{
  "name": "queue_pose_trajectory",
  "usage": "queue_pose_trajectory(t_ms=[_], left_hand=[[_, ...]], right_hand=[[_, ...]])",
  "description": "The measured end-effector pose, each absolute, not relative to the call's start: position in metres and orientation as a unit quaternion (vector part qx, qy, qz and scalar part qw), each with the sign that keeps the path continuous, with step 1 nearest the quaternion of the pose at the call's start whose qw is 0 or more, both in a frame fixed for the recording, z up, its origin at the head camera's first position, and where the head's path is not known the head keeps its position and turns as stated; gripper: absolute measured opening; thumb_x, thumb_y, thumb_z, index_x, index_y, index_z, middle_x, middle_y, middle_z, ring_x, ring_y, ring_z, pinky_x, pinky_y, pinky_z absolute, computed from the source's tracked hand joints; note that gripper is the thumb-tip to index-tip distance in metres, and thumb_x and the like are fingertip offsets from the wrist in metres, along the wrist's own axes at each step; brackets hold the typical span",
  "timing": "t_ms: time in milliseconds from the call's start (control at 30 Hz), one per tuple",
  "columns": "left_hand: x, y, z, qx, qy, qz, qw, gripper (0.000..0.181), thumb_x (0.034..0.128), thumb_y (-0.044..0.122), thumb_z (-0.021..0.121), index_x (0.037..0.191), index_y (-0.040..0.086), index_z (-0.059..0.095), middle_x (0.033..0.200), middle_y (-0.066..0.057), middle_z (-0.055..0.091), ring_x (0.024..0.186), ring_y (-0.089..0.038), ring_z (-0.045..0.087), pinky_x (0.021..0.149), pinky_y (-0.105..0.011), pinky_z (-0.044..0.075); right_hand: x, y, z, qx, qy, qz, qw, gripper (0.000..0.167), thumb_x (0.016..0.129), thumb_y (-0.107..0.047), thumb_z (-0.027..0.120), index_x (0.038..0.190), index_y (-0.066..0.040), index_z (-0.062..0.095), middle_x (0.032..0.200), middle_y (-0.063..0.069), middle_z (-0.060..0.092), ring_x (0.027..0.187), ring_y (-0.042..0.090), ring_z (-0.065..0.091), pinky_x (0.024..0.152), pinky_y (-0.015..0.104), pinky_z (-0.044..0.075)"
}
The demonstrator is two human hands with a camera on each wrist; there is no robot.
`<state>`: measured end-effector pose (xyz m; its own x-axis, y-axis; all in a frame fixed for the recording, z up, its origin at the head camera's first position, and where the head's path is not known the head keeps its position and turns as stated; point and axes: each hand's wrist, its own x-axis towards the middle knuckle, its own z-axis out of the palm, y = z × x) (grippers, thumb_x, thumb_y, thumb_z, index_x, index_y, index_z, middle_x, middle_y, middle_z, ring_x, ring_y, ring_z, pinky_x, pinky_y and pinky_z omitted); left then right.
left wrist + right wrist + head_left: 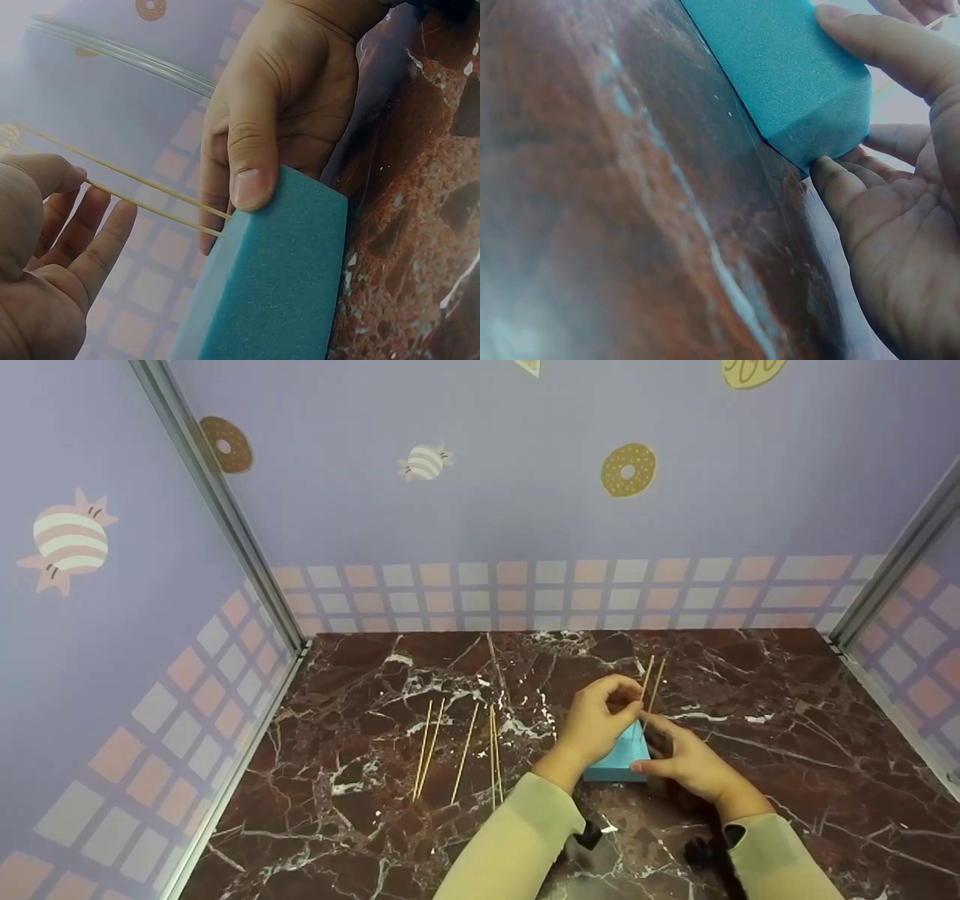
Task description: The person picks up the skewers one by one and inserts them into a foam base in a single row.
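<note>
A blue foam block [616,765] lies on the marbled table, with two thin sticks [657,684] standing in its top near the right end. My left hand [596,720] pinches one of these sticks between thumb and fingers; in the left wrist view the pinched stick [169,215] runs down into the block [281,262] beside the other. My right hand [694,765] grips the block's right end, thumb on the front face and fingers round the far side, as the right wrist view shows at the block's corner [817,127].
Several loose thin sticks [465,754] lie on the table [337,840] left of the block. Small white crumbs are scattered behind them. Patterned walls [525,510] with metal corner posts [225,502] enclose the back and sides.
</note>
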<state>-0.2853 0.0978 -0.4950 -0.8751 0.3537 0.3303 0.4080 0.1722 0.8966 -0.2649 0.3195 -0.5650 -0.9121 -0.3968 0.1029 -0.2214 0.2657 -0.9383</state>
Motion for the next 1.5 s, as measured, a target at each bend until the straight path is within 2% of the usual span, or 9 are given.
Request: queue_pose_trajectory(t_ms=[200, 333, 500, 700, 833, 1167, 1333, 1500], left_hand=[[-0.286, 0.099, -0.497, -0.244, -0.765, -0.596, 0.022, 0.017, 0.1107, 0.014, 0.074, 0.127, 0.011, 0.078, 0.12, 0.0, 0.08, 0.106, 0.001, 0.071, 0.098, -0.019, 0.061], [-0.286, 0.1, -0.498, -0.24, -0.766, -0.597, 0.019, 0.016, 0.1108, 0.015, 0.074, 0.126, 0.015, 0.078, 0.12, 0.001, 0.08, 0.106, 0.002, 0.071, 0.098, -0.019, 0.061], [-0.286, 0.101, -0.498, -0.246, -0.767, -0.592, 0.021, 0.016, 0.111, 0.014, 0.074, 0.126, 0.017, 0.078, 0.12, 0.001, 0.079, 0.107, 0.002, 0.07, 0.099, -0.019, 0.061], [-0.287, 0.102, -0.497, -0.252, -0.773, -0.581, 0.029, 0.015, 0.1101, 0.012, 0.074, 0.125, 0.013, 0.078, 0.118, 0.0, 0.08, 0.105, 0.002, 0.07, 0.098, -0.019, 0.061], [-0.287, 0.104, -0.5, -0.256, -0.775, -0.578, 0.029, 0.014, 0.1098, 0.01, 0.074, 0.124, 0.011, 0.078, 0.117, -0.001, 0.08, 0.106, 0.001, 0.072, 0.1, -0.023, 0.063], [-0.287, 0.105, -0.504, -0.243, -0.772, -0.586, 0.023, 0.017, 0.1095, 0.01, 0.075, 0.126, 0.008, 0.077, 0.119, -0.001, 0.079, 0.108, -0.001, 0.072, 0.1, -0.027, 0.066], [-0.287, 0.103, -0.505, -0.237, -0.774, -0.586, 0.019, 0.014, 0.1101, 0.012, 0.074, 0.124, 0.015, 0.077, 0.119, 0.002, 0.078, 0.109, 0.0, 0.071, 0.098, -0.023, 0.064], [-0.286, 0.104, -0.506, -0.233, -0.776, -0.585, 0.012, 0.014, 0.1108, 0.015, 0.074, 0.124, 0.018, 0.076, 0.118, 0.005, 0.078, 0.11, 0.001, 0.07, 0.102, -0.025, 0.063]], right_hand=[[-0.264, 0.32, -0.566, -0.199, 0.787, -0.579, 0.078, 0.097, 0.098, -0.004, 0.085, 0.172, 0.016, 0.024, 0.179, 0.041, 0.025, 0.162, 0.062, 0.032, 0.112, 0.01, 0.049], [-0.264, 0.319, -0.567, -0.189, 0.792, -0.576, 0.078, 0.099, 0.097, -0.004, 0.086, 0.172, 0.015, 0.024, 0.18, 0.039, 0.027, 0.162, 0.055, 0.035, 0.113, 0.01, 0.048], [-0.265, 0.32, -0.567, -0.186, 0.784, -0.586, 0.084, 0.099, 0.097, -0.004, 0.086, 0.173, 0.014, 0.024, 0.181, 0.038, 0.026, 0.161, 0.03, 0.045, 0.115, 0.011, 0.049], [-0.266, 0.321, -0.567, -0.202, 0.77, -0.599, 0.085, 0.096, 0.098, -0.001, 0.084, 0.172, 0.016, 0.024, 0.179, 0.041, 0.026, 0.15, 0.0, 0.052, 0.115, 0.012, 0.049], [-0.266, 0.32, -0.568, -0.198, 0.766, -0.606, 0.084, 0.096, 0.097, 0.001, 0.084, 0.171, 0.016, 0.025, 0.179, 0.04, 0.027, 0.143, -0.011, 0.052, 0.116, 0.011, 0.048], [-0.267, 0.32, -0.569, -0.199, 0.771, -0.599, 0.079, 0.096, 0.096, 0.0, 0.084, 0.171, 0.016, 0.026, 0.177, 0.041, 0.03, 0.141, -0.011, 0.054, 0.115, 0.012, 0.048], [-0.267, 0.32, -0.569, -0.199, 0.766, -0.605, 0.086, 0.099, 0.096, 0.0, 0.084, 0.172, 0.016, 0.022, 0.179, 0.039, 0.026, 0.141, -0.015, 0.052, 0.117, 0.011, 0.047], [-0.266, 0.32, -0.569, -0.198, 0.764, -0.606, 0.093, 0.099, 0.097, 0.0, 0.084, 0.173, 0.015, 0.021, 0.181, 0.038, 0.021, 0.148, -0.01, 0.048, 0.117, 0.01, 0.046]])
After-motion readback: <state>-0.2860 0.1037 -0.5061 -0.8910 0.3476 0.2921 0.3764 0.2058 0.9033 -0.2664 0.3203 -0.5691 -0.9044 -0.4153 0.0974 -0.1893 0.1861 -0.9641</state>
